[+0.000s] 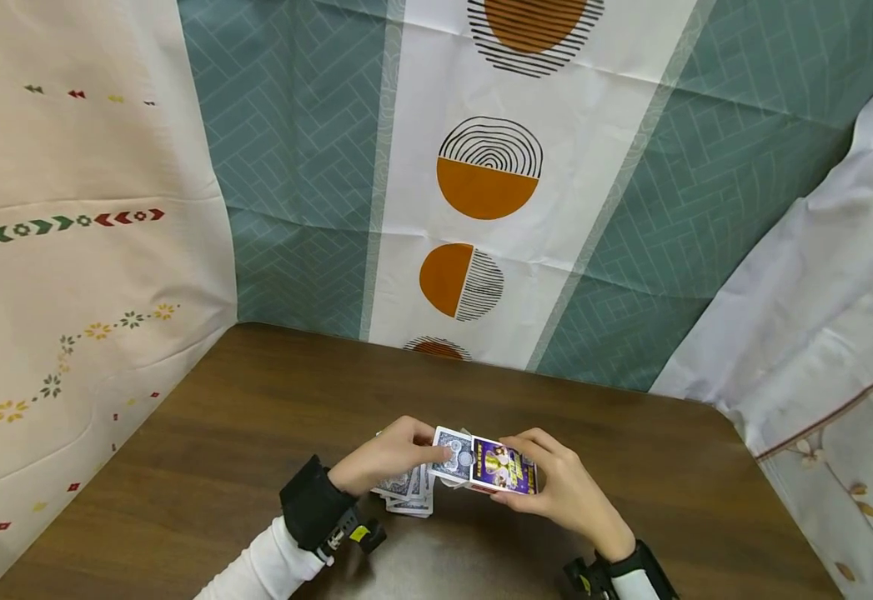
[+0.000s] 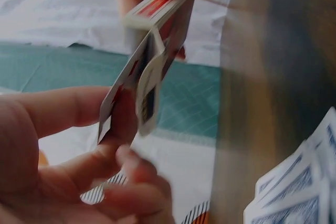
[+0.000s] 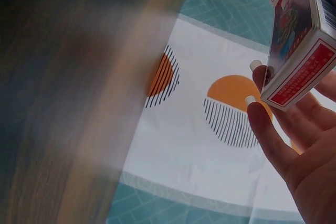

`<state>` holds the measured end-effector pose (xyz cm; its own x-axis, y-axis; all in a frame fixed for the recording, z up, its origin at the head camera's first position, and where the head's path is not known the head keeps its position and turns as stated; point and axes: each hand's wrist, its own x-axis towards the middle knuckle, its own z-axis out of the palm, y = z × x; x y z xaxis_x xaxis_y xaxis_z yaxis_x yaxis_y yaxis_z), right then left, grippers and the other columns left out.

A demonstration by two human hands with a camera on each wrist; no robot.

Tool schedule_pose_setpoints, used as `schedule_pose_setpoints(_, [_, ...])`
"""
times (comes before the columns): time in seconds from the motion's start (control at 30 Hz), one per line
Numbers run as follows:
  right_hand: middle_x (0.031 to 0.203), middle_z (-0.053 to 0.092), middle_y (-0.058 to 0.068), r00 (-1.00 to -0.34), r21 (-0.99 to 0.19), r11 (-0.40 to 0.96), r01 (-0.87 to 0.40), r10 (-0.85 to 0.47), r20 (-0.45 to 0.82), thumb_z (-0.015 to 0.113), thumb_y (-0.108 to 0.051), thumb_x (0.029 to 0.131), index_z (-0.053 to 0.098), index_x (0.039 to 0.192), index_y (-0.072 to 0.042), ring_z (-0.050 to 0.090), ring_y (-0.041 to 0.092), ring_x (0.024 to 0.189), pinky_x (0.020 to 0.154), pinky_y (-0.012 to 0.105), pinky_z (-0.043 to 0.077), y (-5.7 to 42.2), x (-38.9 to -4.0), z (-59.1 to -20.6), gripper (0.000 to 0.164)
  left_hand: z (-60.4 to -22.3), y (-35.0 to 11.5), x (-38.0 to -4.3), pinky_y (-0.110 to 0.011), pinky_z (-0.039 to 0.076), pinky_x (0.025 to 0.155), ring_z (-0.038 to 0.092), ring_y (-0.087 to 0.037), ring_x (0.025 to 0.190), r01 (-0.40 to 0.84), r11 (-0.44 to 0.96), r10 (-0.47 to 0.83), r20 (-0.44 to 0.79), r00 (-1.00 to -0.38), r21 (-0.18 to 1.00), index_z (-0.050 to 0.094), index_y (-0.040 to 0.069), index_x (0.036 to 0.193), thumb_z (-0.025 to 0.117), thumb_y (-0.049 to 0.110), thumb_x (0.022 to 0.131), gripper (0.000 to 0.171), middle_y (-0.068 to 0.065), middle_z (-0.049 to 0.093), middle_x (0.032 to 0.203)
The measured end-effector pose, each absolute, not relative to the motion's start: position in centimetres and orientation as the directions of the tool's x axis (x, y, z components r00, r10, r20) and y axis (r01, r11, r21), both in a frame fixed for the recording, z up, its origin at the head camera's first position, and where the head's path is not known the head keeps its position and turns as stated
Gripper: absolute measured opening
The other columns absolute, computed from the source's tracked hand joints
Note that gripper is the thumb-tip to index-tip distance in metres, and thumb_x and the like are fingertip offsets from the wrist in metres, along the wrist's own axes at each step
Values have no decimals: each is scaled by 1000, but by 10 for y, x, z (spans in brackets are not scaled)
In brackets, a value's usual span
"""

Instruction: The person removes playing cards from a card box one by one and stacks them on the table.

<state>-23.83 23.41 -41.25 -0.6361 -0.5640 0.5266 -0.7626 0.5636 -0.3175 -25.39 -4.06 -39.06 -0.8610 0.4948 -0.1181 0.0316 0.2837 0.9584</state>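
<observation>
My right hand (image 1: 556, 477) grips a purple and yellow playing-card box (image 1: 504, 467) between thumb and fingers, its open end toward the left. With thumb and fingers my left hand (image 1: 385, 458) pinches a blue-backed playing card (image 1: 463, 460) that reaches into that end. In the left wrist view the box's curved flap (image 2: 149, 95) hangs open beside the card. A red and white label marks the closed end of the box (image 3: 302, 72) in the right wrist view. Below the left hand lies a fanned pile of blue-backed playing cards (image 1: 415, 502), partly hidden by it.
The cards lie on a dark brown wooden table (image 1: 316, 375). A teal and white patterned cloth (image 1: 301, 167) hangs behind it, with a cream cloth (image 1: 91, 292) on the left and a white cloth (image 1: 804, 308) on the right.
</observation>
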Motion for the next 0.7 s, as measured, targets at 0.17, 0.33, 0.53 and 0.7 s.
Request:
schedule_pose_setpoints(0.17, [108, 60, -4, -651, -315, 585, -748, -552, 522, 83, -44, 72, 65, 115, -11, 55, 4, 86, 65, 12, 47, 236, -239, -412, 58, -387, -58, -261, -22, 40, 59, 53, -11, 63, 28, 232, 570, -112, -814, 972, 60, -9, 116, 54, 11, 97, 28, -5, 63, 81])
schedule_pose_setpoints(0.33, [108, 60, -4, -659, -314, 595, -740, -550, 513, 84, -43, 71, 65, 116, -11, 54, 3, 85, 65, 11, 46, 236, -240, -413, 58, -383, -76, -269, -19, 47, 62, 65, -11, 68, -19, 158, 589, -109, -801, 987, 51, -12, 123, 52, 6, 98, 31, -15, 70, 96])
schedule_pose_setpoints(0.53, [108, 60, -4, -664, -309, 604, -735, -546, 511, 84, -44, 71, 65, 116, -12, 54, 2, 84, 65, 11, 46, 236, -242, -414, 57, -382, -97, -281, -28, 47, 70, 62, -14, 71, 57, 197, 530, -57, -846, 979, 53, -11, 119, 58, 2, 93, 30, -9, 68, 86])
schedule_pose_setpoints(0.7, [108, 60, -4, -670, -312, 609, -729, -544, 505, 83, -44, 71, 66, 115, -12, 54, 2, 84, 63, 17, 48, 236, -243, -416, 57, -394, -108, -292, -31, 49, 70, 58, -14, 66, 45, 231, 459, -68, -886, 972, 52, -11, 121, 65, 1, 88, 38, -4, 65, 76])
